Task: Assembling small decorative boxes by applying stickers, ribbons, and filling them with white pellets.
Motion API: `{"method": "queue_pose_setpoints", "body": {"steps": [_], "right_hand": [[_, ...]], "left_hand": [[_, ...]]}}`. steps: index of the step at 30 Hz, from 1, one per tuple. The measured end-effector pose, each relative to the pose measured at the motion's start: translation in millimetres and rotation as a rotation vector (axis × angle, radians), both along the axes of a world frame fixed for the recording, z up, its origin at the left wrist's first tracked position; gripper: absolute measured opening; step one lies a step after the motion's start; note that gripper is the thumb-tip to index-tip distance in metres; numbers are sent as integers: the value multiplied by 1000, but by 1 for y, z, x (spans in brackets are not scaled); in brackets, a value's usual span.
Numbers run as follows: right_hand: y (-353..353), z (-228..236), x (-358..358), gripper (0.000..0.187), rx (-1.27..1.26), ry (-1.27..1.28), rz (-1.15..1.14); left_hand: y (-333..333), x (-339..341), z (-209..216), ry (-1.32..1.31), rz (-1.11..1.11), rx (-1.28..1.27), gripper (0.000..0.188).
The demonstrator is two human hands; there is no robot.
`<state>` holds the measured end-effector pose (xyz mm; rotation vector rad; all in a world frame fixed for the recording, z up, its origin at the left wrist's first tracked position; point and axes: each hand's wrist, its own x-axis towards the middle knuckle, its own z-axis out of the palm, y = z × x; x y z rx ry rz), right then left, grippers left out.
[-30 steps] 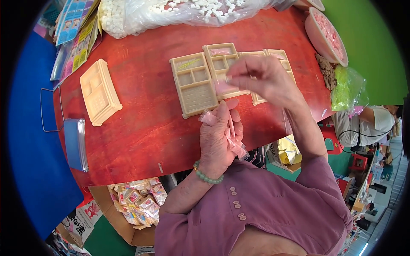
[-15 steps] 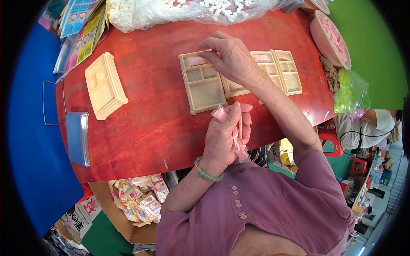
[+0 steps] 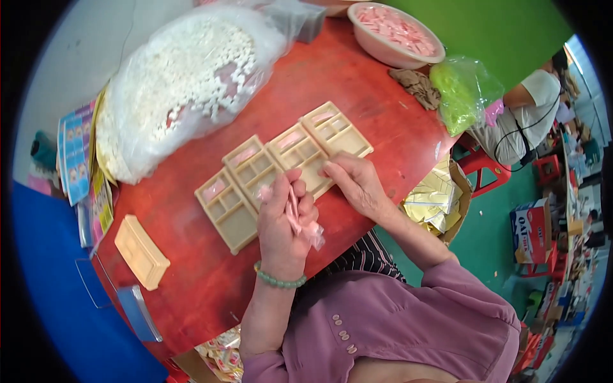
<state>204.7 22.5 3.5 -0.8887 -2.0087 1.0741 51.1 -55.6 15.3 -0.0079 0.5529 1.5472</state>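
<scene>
In the head view, gripping thin pink packets (image 3: 313,234) in the tightly curled left hand (image 3: 285,214), by the near ends of the pale compartment trays (image 3: 237,225). Holding the half-curled right hand (image 3: 359,185) beside them; cannot tell whether pinching anything. Probably light, limp, slippery; best taken by a free end. Slanting lengthwise out of the grip toward the purple shirt (image 3: 408,319), slightly rightward.

A hand could pass between the white bag (image 3: 143,127) at the far edge of the table (image 3: 345,83) and the row of trays (image 3: 267,159). A bowl (image 3: 380,48), cloth (image 3: 416,87) and green bag (image 3: 456,102) crowd the right edge. From the near edge, the left hand (image 3: 284,220) and right hand (image 3: 357,185) are in the way.
</scene>
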Motion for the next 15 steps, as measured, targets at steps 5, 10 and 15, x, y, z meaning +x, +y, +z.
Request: {"method": "queue_pose_setpoints", "body": {"steps": [5,10,15], "right_hand": [[-10,-15,28,21,30,165,-189],[-7,-16,25,13,66,246,-234],[-9,-14,31,6,18,297,-197]], "left_hand": [[115,46,49,136,-48,118,25],[266,108,112,374,-20,288,27],[388,168,103,873,75,372,65]]}}
